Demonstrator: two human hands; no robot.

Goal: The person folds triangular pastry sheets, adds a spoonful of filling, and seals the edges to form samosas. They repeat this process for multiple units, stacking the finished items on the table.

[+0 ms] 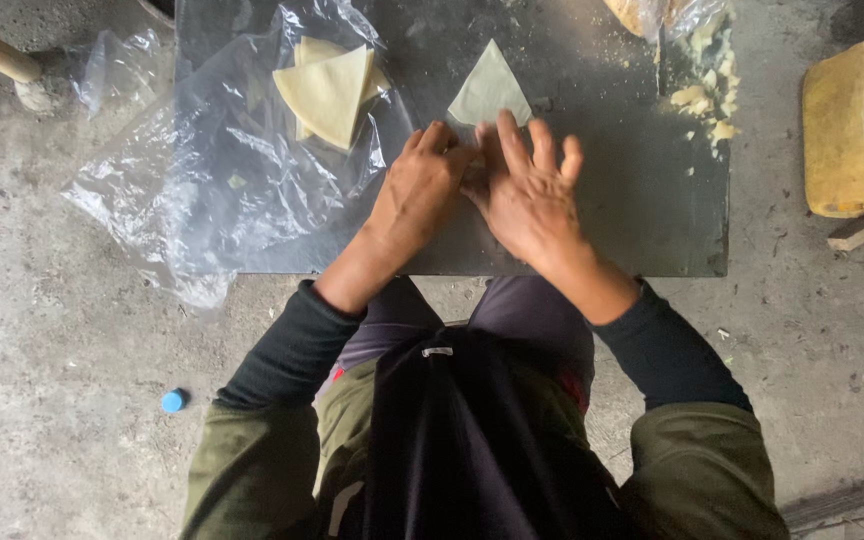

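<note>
Head view: left hand [414,190] and right hand [530,195], fingers spread flat, press the near edge of a pale triangular dough sheet [490,90] at upper centre of the desk [642,220]; its tip points away, seemingly toward the frame's top.

The dough sheet [490,90] is thin, flat and pale yellow-green. It has the shape of a triangle, and its tip points to 12 o'clock. It lies on the dark board [592,200], near the top middle. Its bottom edge is tucked under fingers at 6 o'clock, so that part is hidden. The rest shows, smooth and with no folds.
</note>
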